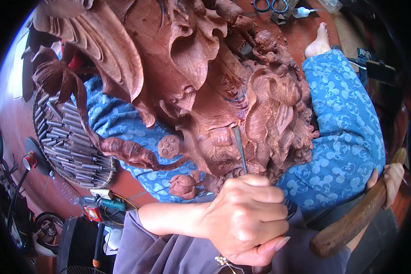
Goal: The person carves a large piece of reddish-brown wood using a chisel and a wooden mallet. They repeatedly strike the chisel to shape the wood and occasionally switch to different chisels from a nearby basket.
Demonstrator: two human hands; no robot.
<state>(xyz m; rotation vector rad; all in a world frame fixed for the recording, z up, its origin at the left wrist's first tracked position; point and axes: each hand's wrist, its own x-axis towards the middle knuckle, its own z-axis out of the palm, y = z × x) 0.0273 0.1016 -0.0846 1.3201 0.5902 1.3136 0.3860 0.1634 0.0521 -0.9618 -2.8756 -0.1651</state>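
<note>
My left hand (246, 219) is closed in a fist around a carving chisel (240, 150). The thin metal shank points away from me, its tip touching a reddish-brown wood carving (274, 105) beside a small raised block. The fist hides the chisel's handle. At the right, my right hand (392, 182) grips a wooden mallet (351, 223), a smooth, club-like piece, by its narrow end. Its thick end hangs toward my lap, apart from the chisel. The carving has folded leaves, a lotus pod (169, 146) and a bud (183, 186), and rests between my blue-patterned trouser legs.
A round basket (106, 178) full of metal carving tools stands on the tiled floor at the left. A lamp (30, 160), a plastic bottle (68, 192) and cables are near it. Scissors (278, 5) and a small white bottle (302, 12) lie at the far right.
</note>
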